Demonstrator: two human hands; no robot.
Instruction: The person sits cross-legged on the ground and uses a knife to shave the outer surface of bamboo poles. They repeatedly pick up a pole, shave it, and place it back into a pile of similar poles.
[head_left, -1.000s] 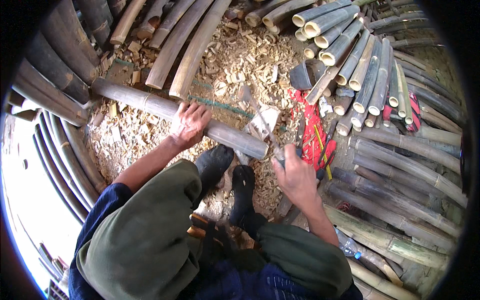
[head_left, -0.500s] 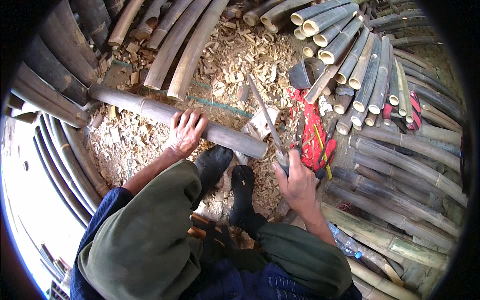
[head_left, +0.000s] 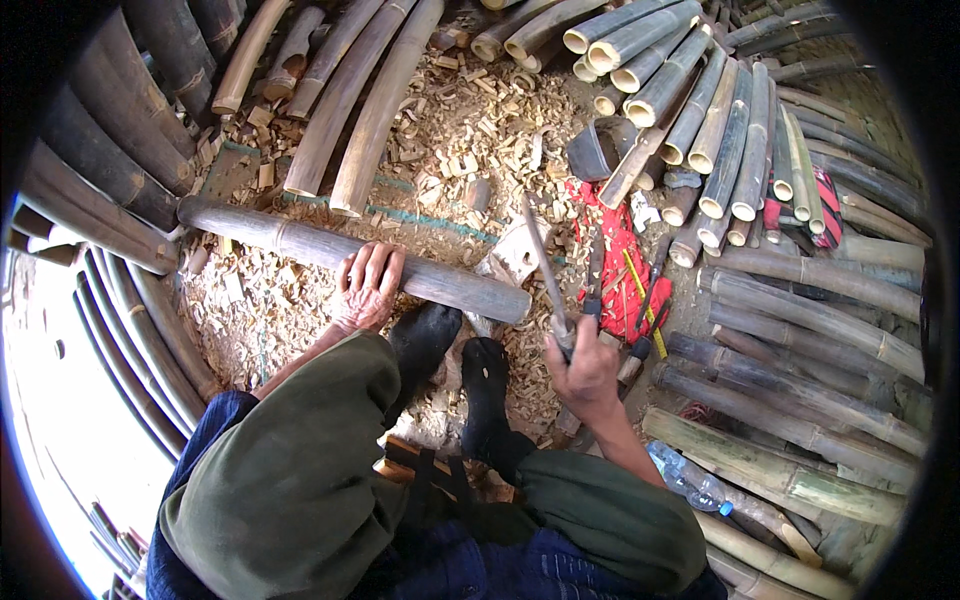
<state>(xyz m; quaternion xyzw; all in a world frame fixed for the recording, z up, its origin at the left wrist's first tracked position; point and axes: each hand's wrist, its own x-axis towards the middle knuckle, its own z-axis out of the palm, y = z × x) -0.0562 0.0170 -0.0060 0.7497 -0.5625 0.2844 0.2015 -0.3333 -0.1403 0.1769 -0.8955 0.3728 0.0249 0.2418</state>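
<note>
A thick grey-brown bamboo pole [head_left: 300,243] lies slanting across in front of me, its cut right end just beyond my feet. My left hand [head_left: 367,287] is closed over its near side, with the fingers curled across the top. In my right hand [head_left: 585,375] is a long, narrow knife-like tool [head_left: 543,262], gripped by its handle. Its metal blade points away from me and slightly left, apart from the pole's right end. The exact kind of tool is hard to tell.
Wood chips [head_left: 270,300] cover the ground. Bamboo poles are stacked left, ahead and right [head_left: 800,310]. A dark bucket [head_left: 592,150] stands ahead; a red cloth [head_left: 625,270] holds tools and a yellow tape. A plastic bottle [head_left: 690,480] lies beside my right leg.
The blade tip has come nearer and a little right, and my right hand has drawn slightly toward me. My left hand has shifted back slightly on the bamboo pole, which remains nearly in place.
</note>
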